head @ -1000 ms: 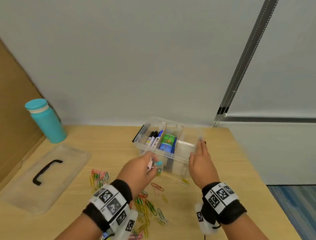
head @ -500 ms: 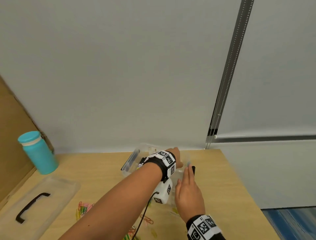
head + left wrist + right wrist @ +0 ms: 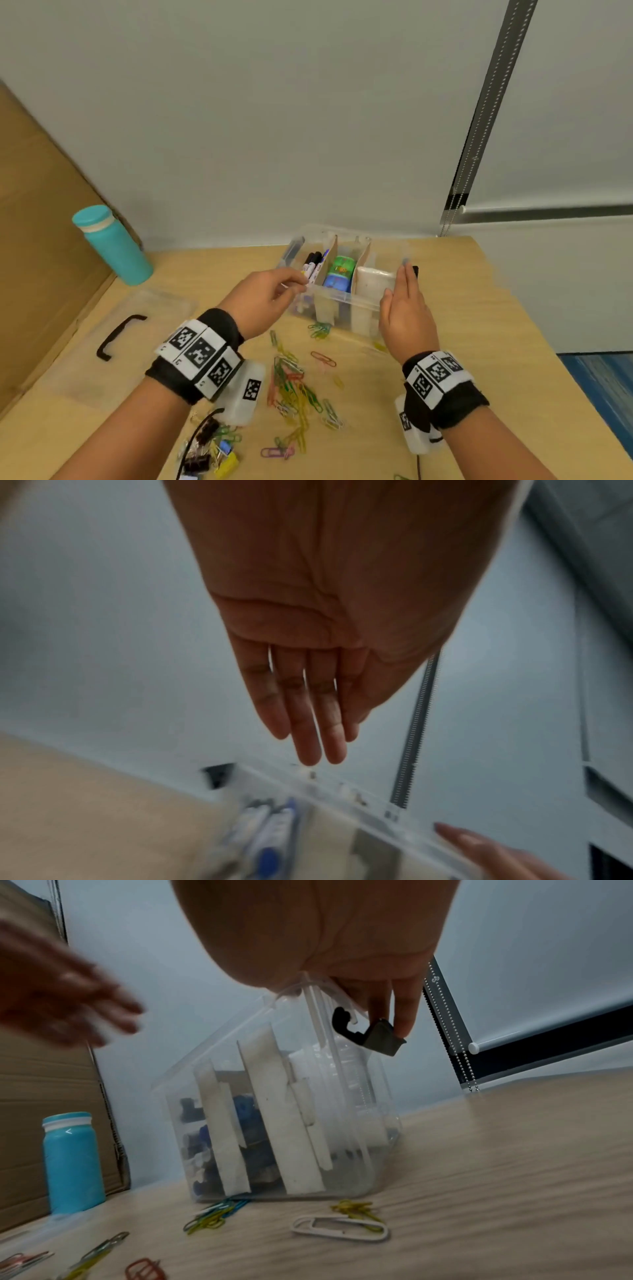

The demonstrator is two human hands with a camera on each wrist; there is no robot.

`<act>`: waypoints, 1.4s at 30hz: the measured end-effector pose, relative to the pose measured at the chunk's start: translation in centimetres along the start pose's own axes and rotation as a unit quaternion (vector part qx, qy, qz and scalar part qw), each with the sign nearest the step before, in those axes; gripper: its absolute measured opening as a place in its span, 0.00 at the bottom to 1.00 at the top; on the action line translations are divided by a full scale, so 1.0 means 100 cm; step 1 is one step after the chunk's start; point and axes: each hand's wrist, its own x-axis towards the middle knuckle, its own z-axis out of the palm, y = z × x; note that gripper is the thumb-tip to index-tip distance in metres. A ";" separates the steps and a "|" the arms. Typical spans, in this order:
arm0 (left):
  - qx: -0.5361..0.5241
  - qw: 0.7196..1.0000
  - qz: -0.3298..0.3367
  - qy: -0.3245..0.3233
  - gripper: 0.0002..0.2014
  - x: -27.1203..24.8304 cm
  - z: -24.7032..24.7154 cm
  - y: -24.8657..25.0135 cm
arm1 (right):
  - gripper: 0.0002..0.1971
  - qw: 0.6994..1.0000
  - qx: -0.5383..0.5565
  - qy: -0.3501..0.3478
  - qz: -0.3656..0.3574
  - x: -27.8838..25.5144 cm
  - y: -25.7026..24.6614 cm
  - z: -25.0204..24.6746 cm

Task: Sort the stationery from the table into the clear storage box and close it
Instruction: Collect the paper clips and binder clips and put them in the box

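Note:
The clear storage box (image 3: 337, 303) stands open at the table's middle back, split by dividers. It holds markers (image 3: 312, 264), a green and blue pack (image 3: 339, 274) and a white item (image 3: 372, 281). My left hand (image 3: 297, 287) hovers at the box's front left rim; in the left wrist view its fingers (image 3: 320, 748) are straight and empty. My right hand (image 3: 399, 284) lies flat against the box's right end, fingertips on the black latch (image 3: 380, 1037). Coloured paper clips (image 3: 295, 387) lie scattered in front of the box. Binder clips (image 3: 205, 448) lie near my left forearm.
The clear lid (image 3: 113, 346) with a black handle lies at the left. A teal bottle (image 3: 114, 248) stands behind it beside a cardboard sheet (image 3: 37, 222). A wall backs the table; a blind chain (image 3: 479, 130) hangs at the right. The table's right edge is near the box.
My left hand, which pinched paper clips, reached over the box and has drawn back to its front left rim, empty. The right hand stayed at the box's right end.

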 end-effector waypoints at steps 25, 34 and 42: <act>0.146 0.954 -0.070 -0.251 0.22 -0.174 0.031 -0.140 | 0.25 0.886 -0.067 -0.446 -0.110 -0.155 -0.171 0.071; -0.038 0.982 -0.052 -0.177 0.28 -0.178 0.015 -0.172 | 0.15 0.911 0.116 -0.394 0.049 -0.159 -0.155 0.061; -0.212 0.964 -0.079 -0.140 0.03 -0.159 -0.001 -0.194 | 0.14 0.662 0.640 -0.302 0.249 -0.142 -0.145 0.059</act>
